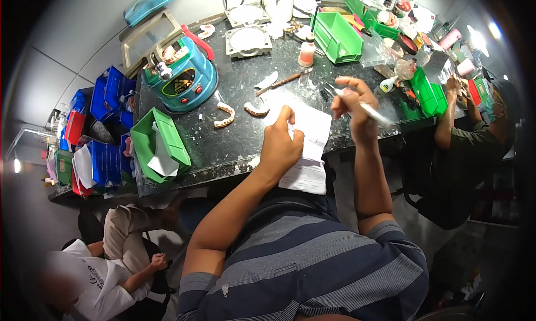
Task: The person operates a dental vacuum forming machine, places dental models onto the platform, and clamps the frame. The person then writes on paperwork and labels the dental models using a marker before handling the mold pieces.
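Observation:
My left hand [282, 139] is closed over the white paper sheet [314, 125], which hangs past the bench's front edge. Something pale shows between its thumb and forefinger, too small to name. To the right, my right hand [359, 106] is raised and closed round a white pen-like tool [375, 114], blurred by motion, with a thin tip pointing left. Two horseshoe-shaped dental arches, a left one [225, 115] and a right one [257, 109], lie left of the paper. Behind them rests a brown-handled knife [285, 81] beside a small white piece [267, 81].
A teal machine [190, 78] and a green bin [159, 145] holding paper stand at left. Metal flasks [248, 41], a pink bottle [306, 52] and another green bin [338, 39] are behind. A seated person [111, 271] is lower left; a co-worker [474, 131] works at right.

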The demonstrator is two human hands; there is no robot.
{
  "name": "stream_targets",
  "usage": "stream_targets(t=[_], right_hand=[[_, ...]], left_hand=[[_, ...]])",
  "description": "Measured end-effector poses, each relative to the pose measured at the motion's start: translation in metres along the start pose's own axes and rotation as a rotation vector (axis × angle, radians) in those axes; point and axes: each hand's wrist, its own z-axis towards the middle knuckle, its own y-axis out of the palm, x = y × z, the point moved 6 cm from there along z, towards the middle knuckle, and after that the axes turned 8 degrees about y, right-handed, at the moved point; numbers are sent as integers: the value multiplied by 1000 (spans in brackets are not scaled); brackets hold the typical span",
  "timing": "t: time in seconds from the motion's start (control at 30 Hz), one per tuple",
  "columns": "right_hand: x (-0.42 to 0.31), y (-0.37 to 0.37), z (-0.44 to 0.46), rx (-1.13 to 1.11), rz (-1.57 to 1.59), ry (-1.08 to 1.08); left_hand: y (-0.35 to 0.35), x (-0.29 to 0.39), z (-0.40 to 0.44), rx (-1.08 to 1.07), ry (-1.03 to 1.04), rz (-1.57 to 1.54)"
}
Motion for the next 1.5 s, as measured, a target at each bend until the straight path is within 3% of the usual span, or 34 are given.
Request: stream_targets(t=[0.07,0.13,0.2,0.3,0.63,0.87,1.03,1.17,1.37,1.5], right_hand=[[15,17,-5,-48,-48,42],[42,26,-3,-57,-45,219],[64,29,-3,15,-33,345],[76,28,-3,9,-122,149],[68,37,-6,79,-438,107],[76,37,-7,102,-315,150],[76,34,-5,26,-427,130],[77,34,-4,69,-352,122],[72,33,-7,97,-484,66],[67,24,-5,123,-305,117]], left_hand=[[9,-3,-2,-58,-2,71],[15,-1,-4,-162,-6,220],[19,-1,-7,-270,-114,265],[25,-2,-9,-290,-109,356],[29,-2,-14,-306,-41,375],[31,-6,-14,-335,-22,385],[30,-4,-14,-330,-23,387],[31,-5,-14,-327,-18,389],[30,-5,-14,-317,-18,374],[28,-5,-13,-327,-33,381]])
